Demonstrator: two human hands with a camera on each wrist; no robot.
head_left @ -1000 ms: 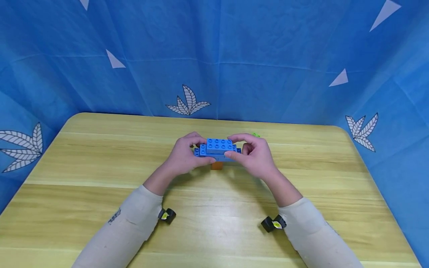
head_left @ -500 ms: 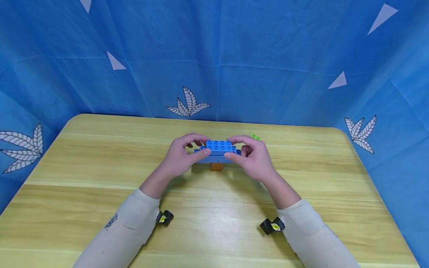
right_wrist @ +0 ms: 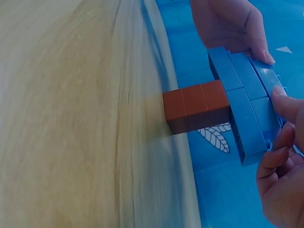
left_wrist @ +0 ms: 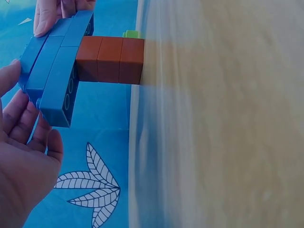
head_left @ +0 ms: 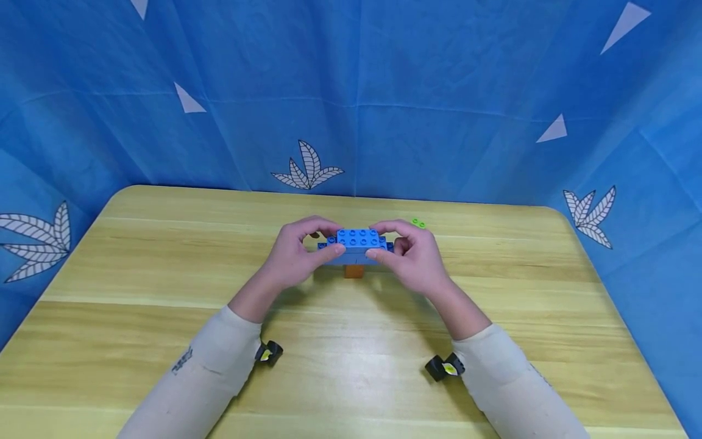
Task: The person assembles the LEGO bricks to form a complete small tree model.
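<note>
A toy-brick build stands on the table in the head view. Its stem is a stack of brown bricks (left_wrist: pixel 110 59), and wider blue bricks (right_wrist: pixel 247 121) are layered on top, narrowing upward. At the very top lies a blue eight-stud brick (head_left: pixel 358 238). My left hand (head_left: pixel 296 251) pinches this top brick's left end between thumb and fingers. From the other side my right hand (head_left: pixel 414 251) pinches its right end, thumb on the near face. In the right wrist view a thin seam runs under the top brick.
A small green brick (head_left: pixel 418 223) lies behind my right hand on the wooden table (head_left: pixel 351 378). A blue patterned cloth (head_left: pixel 351 91) hangs behind the table and along both sides.
My left hand has shifted from the lower blue layer up to the top brick's left end. The top brick now sits lower and squarer on the layer beneath.
</note>
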